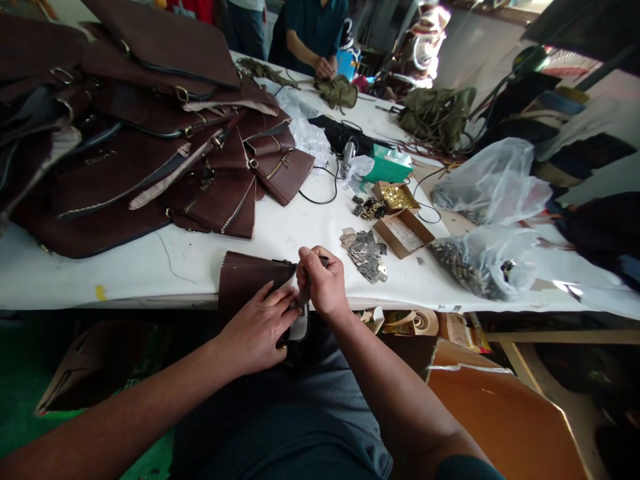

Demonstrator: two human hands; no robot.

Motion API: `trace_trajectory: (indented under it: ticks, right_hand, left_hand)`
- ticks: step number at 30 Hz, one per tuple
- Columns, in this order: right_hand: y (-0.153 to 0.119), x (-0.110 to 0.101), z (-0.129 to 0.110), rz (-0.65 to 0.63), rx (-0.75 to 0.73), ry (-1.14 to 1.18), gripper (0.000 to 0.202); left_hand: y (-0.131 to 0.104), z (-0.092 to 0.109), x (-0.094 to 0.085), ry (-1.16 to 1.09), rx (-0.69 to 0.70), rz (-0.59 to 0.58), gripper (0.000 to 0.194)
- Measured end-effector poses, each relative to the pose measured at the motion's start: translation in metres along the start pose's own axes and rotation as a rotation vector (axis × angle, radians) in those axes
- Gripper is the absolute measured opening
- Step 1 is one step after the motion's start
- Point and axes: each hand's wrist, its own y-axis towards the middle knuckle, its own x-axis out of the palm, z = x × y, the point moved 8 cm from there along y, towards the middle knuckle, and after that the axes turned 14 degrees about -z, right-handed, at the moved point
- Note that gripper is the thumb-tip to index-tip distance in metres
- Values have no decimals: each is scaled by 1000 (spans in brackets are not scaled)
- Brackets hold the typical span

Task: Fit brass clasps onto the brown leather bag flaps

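The right grip (323, 283) is clasping a dark tool (324, 261); beside it, the left grip (260, 330) is touching brown leather (245, 275), clamping unclear.

This looks like a leather workshop: brown leather pieces (145, 113) pile up beyond the left hand (263, 327), metal plates (367, 257) and gold fittings (397, 197) lie right of the right hand (323, 280), and a co-worker (323, 27) stands across the table (320, 227).

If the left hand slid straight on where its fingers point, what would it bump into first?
Probably the right hand, curled around a dark tool just past the left hand's fingertips. I can't tell whether the hands touch.
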Motion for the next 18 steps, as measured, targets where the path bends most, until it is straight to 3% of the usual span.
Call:
trace_trajectory:
  ticks: [6, 11, 18]
  right_hand:
    - [-18, 6, -1, -60, -63, -209, 48]
    - [-31, -4, -2, -38, -130, -173, 47]
    - [-28, 0, -34, -25, -344, -97, 44]
  left_hand:
    - [-2, -2, 2, -36, 21, 16, 65]
    - [-9, -7, 8, 2, 48, 79, 64]
    - [-7, -8, 10, 9, 57, 79, 63]
